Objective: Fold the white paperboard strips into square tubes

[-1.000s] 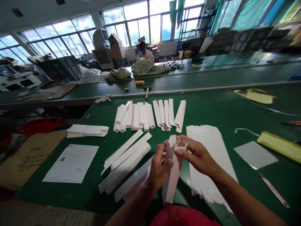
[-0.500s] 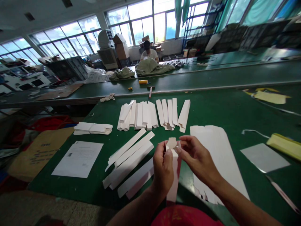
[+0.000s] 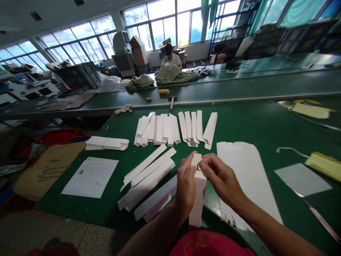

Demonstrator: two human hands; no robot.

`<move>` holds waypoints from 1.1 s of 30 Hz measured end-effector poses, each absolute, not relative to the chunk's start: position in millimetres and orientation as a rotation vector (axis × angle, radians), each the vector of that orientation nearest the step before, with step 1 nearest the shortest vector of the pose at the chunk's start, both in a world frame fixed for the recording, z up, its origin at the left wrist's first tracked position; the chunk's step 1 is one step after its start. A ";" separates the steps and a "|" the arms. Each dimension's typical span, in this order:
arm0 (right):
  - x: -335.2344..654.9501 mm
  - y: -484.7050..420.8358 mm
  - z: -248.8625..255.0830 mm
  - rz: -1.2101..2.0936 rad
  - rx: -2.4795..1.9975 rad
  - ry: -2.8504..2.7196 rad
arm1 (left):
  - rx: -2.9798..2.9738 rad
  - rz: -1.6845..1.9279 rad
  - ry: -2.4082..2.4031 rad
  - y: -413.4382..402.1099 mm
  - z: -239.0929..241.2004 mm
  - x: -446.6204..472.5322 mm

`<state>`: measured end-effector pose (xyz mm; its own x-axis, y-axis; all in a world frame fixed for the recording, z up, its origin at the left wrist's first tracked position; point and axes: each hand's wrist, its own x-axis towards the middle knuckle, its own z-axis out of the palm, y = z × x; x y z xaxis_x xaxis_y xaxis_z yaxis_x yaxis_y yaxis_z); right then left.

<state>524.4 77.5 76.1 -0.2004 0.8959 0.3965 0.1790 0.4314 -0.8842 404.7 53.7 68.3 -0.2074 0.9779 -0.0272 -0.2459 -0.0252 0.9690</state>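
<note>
Clothing: bright red cloth garment, rounded in outline at the bottom edge, bearing a faint mark too blurred to read | Left hand: bare, human | Right hand: likewise bare | Forearms: slender, uncovered

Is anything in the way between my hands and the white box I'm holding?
Nothing visible is: the left hand holds the white box directly by its side, and the right hand is right at its end flap.
</note>
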 end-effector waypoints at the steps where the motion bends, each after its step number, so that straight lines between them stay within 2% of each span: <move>1: 524.5 78.0 78.4 0.975 -0.961 -1.623 | 0.875 1.439 1.121 54.9 71.9 405.0; 3: 525.2 78.7 82.2 1.065 -0.943 -1.633 | 0.787 1.402 1.089 56.9 77.6 405.8; 9: 536.3 82.8 79.0 0.758 -0.713 -1.958 | 0.807 1.564 1.378 58.0 68.1 405.8; 13: 545.0 89.4 85.4 0.775 -0.697 -2.069 | 1.011 1.517 1.345 46.0 55.3 402.7; 16: 550.6 98.5 101.5 0.984 -0.710 -2.175 | 1.171 1.368 1.263 34.0 47.9 402.7; 18: 552.6 106.5 111.7 1.267 -0.675 -2.237 | 1.222 1.339 1.284 28.8 43.0 405.7; 21: 550.7 117.5 119.5 1.760 -0.561 -2.197 | 1.307 1.417 1.340 25.6 37.7 412.9; 23: 546.6 121.4 121.0 1.895 -0.523 -2.161 | 1.371 1.470 1.347 24.7 36.3 416.5; 26: 540.7 120.1 124.9 1.761 -0.577 -2.237 | 1.408 1.495 1.377 23.0 36.0 417.8; 30: 539.1 111.9 138.1 1.366 -0.728 -2.491 | 1.412 1.507 1.384 18.3 34.8 416.0; 33: 540.2 106.9 148.1 1.186 -0.707 -2.653 | 1.444 1.480 1.371 13.5 32.8 415.9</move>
